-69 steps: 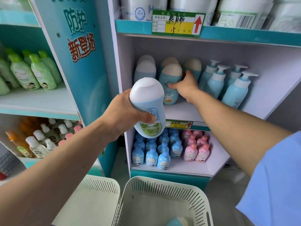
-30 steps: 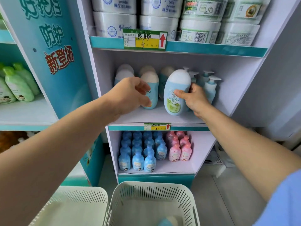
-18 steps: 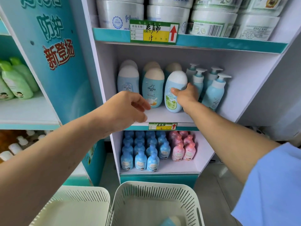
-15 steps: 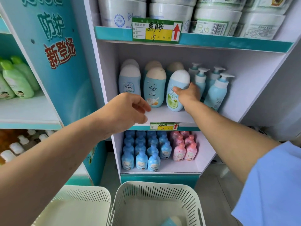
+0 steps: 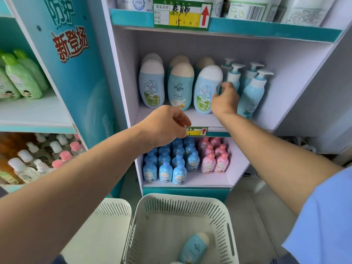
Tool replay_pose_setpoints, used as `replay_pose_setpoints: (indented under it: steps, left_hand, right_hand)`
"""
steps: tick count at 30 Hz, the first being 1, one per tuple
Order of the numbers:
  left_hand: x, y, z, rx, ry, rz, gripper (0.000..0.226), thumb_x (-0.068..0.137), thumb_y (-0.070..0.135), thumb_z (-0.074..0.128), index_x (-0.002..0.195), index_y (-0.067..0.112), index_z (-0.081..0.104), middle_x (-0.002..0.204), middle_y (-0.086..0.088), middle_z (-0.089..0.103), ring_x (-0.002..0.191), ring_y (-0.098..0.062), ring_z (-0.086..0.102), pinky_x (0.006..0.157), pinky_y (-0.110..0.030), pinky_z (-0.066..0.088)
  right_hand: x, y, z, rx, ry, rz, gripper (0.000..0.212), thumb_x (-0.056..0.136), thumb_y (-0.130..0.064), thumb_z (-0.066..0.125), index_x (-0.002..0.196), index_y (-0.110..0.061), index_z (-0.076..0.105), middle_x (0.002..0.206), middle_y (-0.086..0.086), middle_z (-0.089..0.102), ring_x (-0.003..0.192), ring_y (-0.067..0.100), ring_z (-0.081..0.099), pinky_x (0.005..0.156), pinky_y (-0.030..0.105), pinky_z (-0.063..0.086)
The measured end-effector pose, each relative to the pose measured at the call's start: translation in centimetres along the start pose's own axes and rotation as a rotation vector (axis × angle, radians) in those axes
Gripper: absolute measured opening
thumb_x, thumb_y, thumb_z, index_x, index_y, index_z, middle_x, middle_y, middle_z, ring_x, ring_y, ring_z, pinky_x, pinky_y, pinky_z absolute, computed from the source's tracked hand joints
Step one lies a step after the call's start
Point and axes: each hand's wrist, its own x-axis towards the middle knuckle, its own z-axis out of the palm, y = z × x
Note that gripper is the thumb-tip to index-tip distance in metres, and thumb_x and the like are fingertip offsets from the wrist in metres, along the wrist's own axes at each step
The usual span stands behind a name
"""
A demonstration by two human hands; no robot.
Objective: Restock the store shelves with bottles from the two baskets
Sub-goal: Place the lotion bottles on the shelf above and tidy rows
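Our right hand [image 5: 224, 100] curls round the white-capped bottle [image 5: 206, 86], upright on the shelf [image 5: 207, 121] just left of that hand; our left hand [image 5: 165, 124] hangs loosely curled, empty, below-left, above the basket [image 5: 182, 200]

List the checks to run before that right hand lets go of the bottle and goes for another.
1. White-capped bottle stands in the front row of the middle shelf: ok.
2. Right hand off it: not ok, fingers grip its side.
3. Left hand empty: ok.
4. Stock in the right basket: ok, one blue bottle lies inside.
5. Stock in the left basket: cannot tell, the left arm hides much of it.
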Motion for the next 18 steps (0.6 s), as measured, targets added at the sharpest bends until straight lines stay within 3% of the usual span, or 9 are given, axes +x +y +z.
replay_pose_setpoints:
  steps: [2,5,7,9,11,13,15,18]
  left_hand:
    - [-0.4,-0.3,1.0,0.019,-0.005,-0.008,0.022,0.083,0.003,0.065,0.099,0.016,0.068,0.094,-0.001,0.067,0.078,-0.013,0.056,0.070,-0.019,0.046]
    - [-0.8,-1.4,3.3,0.046,-0.042,-0.029,0.023,0.081,0.001,0.064,0.101,0.012,0.070,0.092,-0.005,0.067,0.077,-0.015,0.055,0.073,-0.025,0.047]
    - [-0.8,-2.5,5.3,0.059,-0.080,-0.061,0.024,0.080,0.000,0.064,0.101,0.010,0.070,0.089,-0.009,0.066,0.071,-0.016,0.052,0.068,-0.024,0.045]
    - [-1.0,-4.0,7.8,0.103,-0.141,-0.093,0.022,0.081,0.001,0.063,0.101,0.010,0.070,0.082,-0.007,0.063,0.067,-0.015,0.050,0.061,-0.019,0.044]
    - [-1.2,-5.7,10.2,0.166,-0.208,-0.121,0.021,0.083,0.001,0.062,0.095,0.017,0.067,0.068,-0.001,0.057,0.058,-0.012,0.047,0.048,-0.011,0.042]
    - [-1.5,-7.7,12.8,0.241,-0.310,-0.148,0.021,0.084,0.002,0.060,0.091,0.022,0.061,0.065,0.002,0.051,0.056,-0.011,0.044,0.046,-0.012,0.039]
    - [-1.7,-10.0,15.5,0.324,-0.428,-0.181,0.017,0.087,0.005,0.058,0.088,0.022,0.057,0.080,-0.001,0.055,0.071,-0.015,0.051,0.053,-0.014,0.038]
    - [-2.3,-13.8,19.5,0.370,-0.565,-0.268,0.012,0.090,0.008,0.057,0.096,0.019,0.059,0.097,-0.003,0.059,0.086,-0.017,0.055,0.058,-0.014,0.041]
  right_hand:
    - [-2.1,-0.1,-1.3,0.085,-0.033,-0.091,0.031,0.088,-0.002,0.050,0.119,-0.003,0.055,0.120,0.010,0.060,0.104,0.022,0.058,0.094,0.027,0.045]
    - [-6.9,0.8,-3.2,0.200,-0.106,-0.220,0.025,0.087,0.000,0.053,0.111,-0.002,0.059,0.104,0.001,0.060,0.087,0.011,0.054,0.078,0.011,0.044]
    - [-10.1,2.1,-3.9,0.227,-0.157,-0.273,0.020,0.086,-0.001,0.056,0.105,-0.001,0.062,0.094,0.000,0.060,0.081,0.010,0.054,0.076,0.013,0.045]
    - [-12.9,4.5,-4.0,0.217,-0.221,-0.257,0.018,0.085,-0.003,0.057,0.102,-0.001,0.063,0.089,0.001,0.061,0.074,0.004,0.054,0.074,0.016,0.046]
    - [-15.2,7.3,-3.6,0.184,-0.289,-0.197,0.017,0.085,-0.001,0.057,0.101,-0.001,0.064,0.086,0.002,0.060,0.065,-0.007,0.052,0.069,0.008,0.042]
    - [-17.1,10.3,-3.3,0.110,-0.372,-0.121,0.017,0.086,-0.001,0.056,0.101,-0.001,0.065,0.085,0.002,0.059,0.065,-0.004,0.051,0.063,0.001,0.038]
    - [-18.6,13.7,-2.6,0.021,-0.469,-0.040,0.016,0.086,-0.002,0.058,0.100,-0.003,0.066,0.086,0.003,0.062,0.074,0.009,0.054,0.062,0.003,0.037]
    - [-20.5,18.6,-0.7,-0.109,-0.644,0.075,0.016,0.083,-0.004,0.064,0.098,-0.004,0.068,0.095,0.011,0.069,0.082,0.014,0.056,0.079,0.022,0.048]
